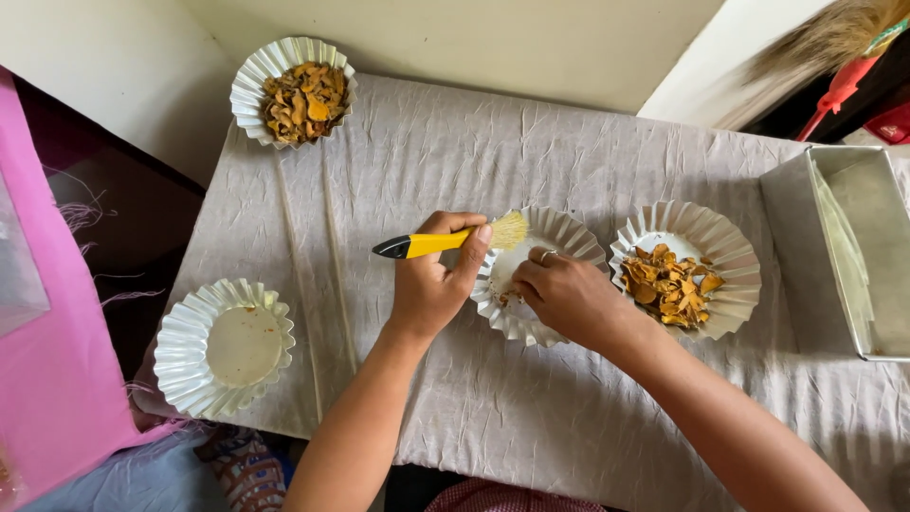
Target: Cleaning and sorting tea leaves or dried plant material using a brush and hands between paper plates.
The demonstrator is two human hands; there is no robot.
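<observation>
Brush (445, 241) gripped in left hand (431, 284) sweeps the nearly emptied centre-frame paper dish (569, 237), which right hand (569, 296) pinches steady; neighbouring dish (730, 256) holds orange chips.

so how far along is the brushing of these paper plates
Looks done: the plate at lower left is empty but for specks. In hand: the left hand holds a yellow brush over the middle plate, where the right hand rests and few chips remain. Left: the far plate is piled with orange chips, and the right plate is part full.
</observation>
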